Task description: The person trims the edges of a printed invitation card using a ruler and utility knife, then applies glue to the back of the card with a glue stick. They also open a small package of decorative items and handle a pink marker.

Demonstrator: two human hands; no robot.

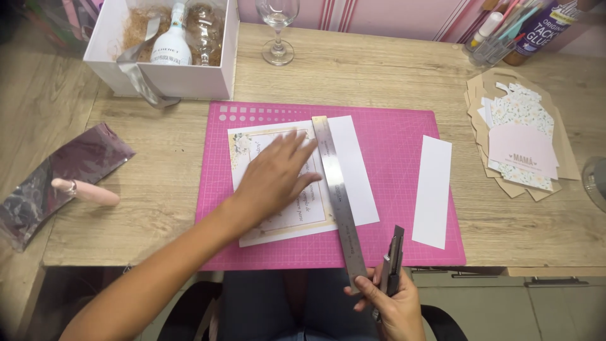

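- The left hand [274,180] lay flat, fingers spread and released, pressing on a white printed card with a floral border [278,183], its fingertips against the edge of a long steel ruler [338,196].
- The card lay on a pink gridded cutting mat [391,145] in the middle of the light wooden table [379,76]; the ruler ran down the card's right part, slightly tilted, its lower end past the mat's near edge.
- The right hand [388,303] was clenched around a grey utility knife [394,259], blade end up, touching the ruler's lower end.
- A narrow white paper strip [433,189] lay apart on the mat's right side.
- A white open box [167,79] at the far left held a white bottle [172,41] with a pale label, in brown shredded filling.
- A clear wine glass [278,31] stood beside the box.
- A stack of brown and floral-patterned card pieces [521,142], topped by a pink card, lay at the right.
- A purple-labelled glue bottle [546,25] stood at the far right corner, beside a clear holder of pens [495,38].
- A shiny foil sheet [60,177] with a pink handled tool [85,191] lay at the left.
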